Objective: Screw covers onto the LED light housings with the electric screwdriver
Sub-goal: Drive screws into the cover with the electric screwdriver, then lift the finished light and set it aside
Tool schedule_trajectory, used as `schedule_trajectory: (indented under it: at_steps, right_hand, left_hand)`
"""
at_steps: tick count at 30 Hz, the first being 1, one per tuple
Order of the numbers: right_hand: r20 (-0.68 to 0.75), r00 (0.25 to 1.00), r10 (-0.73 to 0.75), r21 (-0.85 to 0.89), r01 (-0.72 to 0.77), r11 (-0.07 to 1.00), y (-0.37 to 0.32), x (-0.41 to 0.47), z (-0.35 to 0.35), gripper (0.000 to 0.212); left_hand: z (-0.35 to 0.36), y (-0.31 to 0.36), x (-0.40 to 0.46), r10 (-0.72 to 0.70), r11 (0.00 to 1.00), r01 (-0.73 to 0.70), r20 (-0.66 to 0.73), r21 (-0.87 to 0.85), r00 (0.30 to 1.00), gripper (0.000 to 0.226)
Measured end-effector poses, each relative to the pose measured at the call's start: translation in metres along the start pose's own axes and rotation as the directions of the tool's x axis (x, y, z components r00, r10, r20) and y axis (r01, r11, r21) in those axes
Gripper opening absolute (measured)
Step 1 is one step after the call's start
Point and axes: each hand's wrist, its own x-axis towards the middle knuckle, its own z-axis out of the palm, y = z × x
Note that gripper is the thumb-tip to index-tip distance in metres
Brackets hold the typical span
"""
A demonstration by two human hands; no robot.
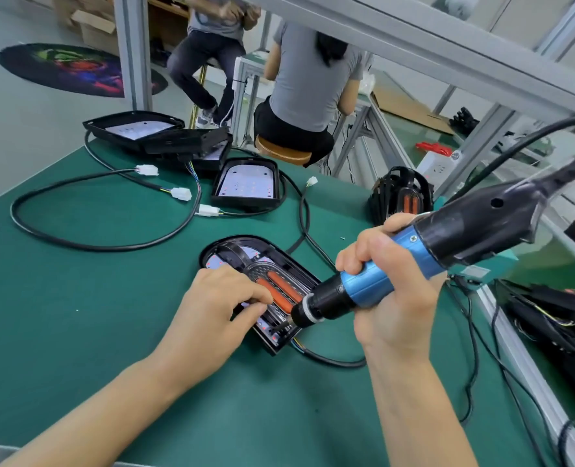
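A black LED light housing [281,261] with a clear cover and two orange strips lies mid-table on the green mat. My left hand [212,308] rests on its near left side, fingers pinched together over the cover; whether a screw is between them is hidden. My right hand [387,284] grips the blue-and-black electric screwdriver [414,251]. Its bit points down-left and touches the housing's near end.
An open housing [245,187] and a stack of several housings [154,133] lie at the table's back, with looping black cables [94,244] and white connectors. Finished lights [399,193] stand at the right edge. Two people sit beyond the table. An aluminium frame [502,308] runs along the right.
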Motion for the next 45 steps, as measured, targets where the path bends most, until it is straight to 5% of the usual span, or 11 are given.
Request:
schedule_trajectory:
  at_steps: [11, 20, 22, 25, 31, 34, 37, 42, 45]
  right_hand:
    - [0.127, 0.992, 0.005, 0.008, -0.006, 1.0, 0.001, -0.003, 0.004, 0.015]
    - [-0.12, 0.992, -0.044, 0.066, 0.053, 0.996, -0.022, 0.009, -0.017, 0.018]
    - [-0.204, 0.975, -0.085, 0.007, 0.089, 0.996, -0.034, 0.02, -0.03, 0.02]
    - [-0.362, 0.92, -0.149, -0.129, 0.109, 0.986, -0.051, 0.032, -0.058, 0.028]
    - [-0.555, 0.83, -0.051, -0.322, -0.158, 0.933, -0.066, 0.043, -0.13, 0.035]
    - [-0.579, 0.811, 0.082, -0.487, -0.425, 0.763, -0.061, 0.053, -0.16, 0.036]
    - [-0.598, 0.765, 0.238, -0.638, -0.635, 0.436, -0.043, 0.06, -0.181, 0.046]
    - [-0.593, 0.732, 0.335, -0.803, -0.569, -0.179, 0.002, 0.07, -0.197, 0.078]
    - [-0.582, 0.744, 0.327, -0.809, -0.488, -0.328, 0.019, 0.078, -0.202, 0.069]
  left_hand:
    - [-0.002, -0.002, -0.002, 0.084, 0.991, -0.092, 0.081, 0.097, 0.993, 0.01]
    - [-0.019, 0.005, 0.004, 0.163, 0.954, -0.191, 0.133, 0.23, 0.978, 0.027]
    - [-0.022, 0.003, 0.0, 0.113, 0.955, -0.13, 0.078, 0.266, 0.991, 0.021]
    - [-0.026, -0.01, -0.005, -0.15, 0.96, 0.165, -0.081, 0.226, 0.985, 0.016]
    - [-0.025, -0.041, -0.019, -0.484, 0.781, 0.496, -0.135, 0.378, 0.865, 0.029]
    - [-0.015, -0.042, -0.019, -0.454, 0.786, 0.436, -0.07, 0.438, 0.888, 0.045]
    - [-0.005, -0.036, -0.012, -0.399, 0.816, 0.391, -0.074, 0.426, 0.914, 0.048]
    - [0.009, -0.027, 0.0, -0.422, 0.808, 0.419, -0.091, 0.414, 0.902, 0.037]
    - [0.01, -0.03, 0.005, -0.387, 0.807, 0.383, -0.087, 0.449, 0.918, 0.028]
